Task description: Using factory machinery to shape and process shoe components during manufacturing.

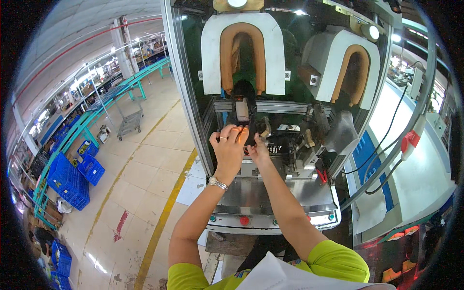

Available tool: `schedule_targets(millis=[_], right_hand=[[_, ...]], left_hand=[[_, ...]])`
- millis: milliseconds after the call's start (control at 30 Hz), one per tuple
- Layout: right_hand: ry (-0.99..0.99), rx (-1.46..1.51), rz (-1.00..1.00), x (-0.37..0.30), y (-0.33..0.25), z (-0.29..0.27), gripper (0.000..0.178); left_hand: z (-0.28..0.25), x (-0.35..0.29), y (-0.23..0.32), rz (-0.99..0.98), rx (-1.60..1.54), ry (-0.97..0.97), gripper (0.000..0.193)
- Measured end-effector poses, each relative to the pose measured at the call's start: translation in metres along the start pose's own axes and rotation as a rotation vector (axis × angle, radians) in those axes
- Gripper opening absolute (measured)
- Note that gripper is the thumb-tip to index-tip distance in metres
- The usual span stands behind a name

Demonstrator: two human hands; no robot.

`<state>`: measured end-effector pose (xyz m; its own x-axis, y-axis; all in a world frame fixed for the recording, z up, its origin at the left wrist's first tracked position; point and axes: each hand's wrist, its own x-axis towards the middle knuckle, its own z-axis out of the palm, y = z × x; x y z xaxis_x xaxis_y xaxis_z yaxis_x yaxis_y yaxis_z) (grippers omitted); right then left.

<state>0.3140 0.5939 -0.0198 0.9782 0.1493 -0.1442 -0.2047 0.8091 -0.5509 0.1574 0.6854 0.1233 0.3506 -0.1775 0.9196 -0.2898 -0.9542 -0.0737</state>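
Note:
My left hand (230, 147), with a ring and a wristwatch, bends over a dark piece that looks like a black shoe upper (248, 134), at the left station of a machine. Its fingers are curled down onto the piece. Close by on the right, my right hand (260, 151) pinches the near edge of the same dark piece between thumb and fingers. Much of the piece is hidden by my hands. Just beyond my fingers stands a pale metal block (241, 111) on a black mount. Over it hangs a white U-shaped pad holder (210, 58) lined with a brown pad (225, 53).
To the right, a second white holder (333, 72) with a brown U-shaped pad hangs above a metal-shaped mould (342, 133). A steel ledge (251, 193) with a red button (244, 221) lies under my forearms. Blue crates (67, 181) stand on the floor at left.

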Motion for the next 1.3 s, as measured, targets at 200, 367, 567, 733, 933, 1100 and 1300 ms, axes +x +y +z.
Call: schedule_targets(millis=[200,367,567,733,933,1100,1300], right_hand=[[-0.006,0.013,0.033,0.005,0.001,-0.003,0.020],[-0.010,0.084,0.049,-0.001,0.004,-0.003,0.015],[-0.150,0.130,0.089,0.008,0.006,-0.018,0.019],[-0.016,0.127,0.073,-0.011,-0.001,0.017,0.023],[0.019,-0.188,0.057,-0.066,0.001,-0.040,0.019],[-0.005,-0.593,-0.104,-0.185,-0.063,-0.156,0.025],[0.444,-1.034,-0.580,-0.253,-0.149,-0.288,0.025]], left_hand=[[0.004,-0.002,-0.009,0.028,0.010,0.025,0.020],[0.007,-0.008,-0.011,-0.004,-0.028,0.023,0.019],[0.007,-0.003,-0.005,0.023,-0.045,0.046,0.014],[0.008,-0.001,-0.002,-0.003,-0.025,0.014,0.009],[-0.013,-0.029,0.004,-0.200,-0.248,0.150,0.027],[-0.003,-0.213,-0.036,-0.629,-0.155,-0.160,0.046],[0.015,-0.419,-0.072,-1.321,-0.396,-0.406,0.076]])
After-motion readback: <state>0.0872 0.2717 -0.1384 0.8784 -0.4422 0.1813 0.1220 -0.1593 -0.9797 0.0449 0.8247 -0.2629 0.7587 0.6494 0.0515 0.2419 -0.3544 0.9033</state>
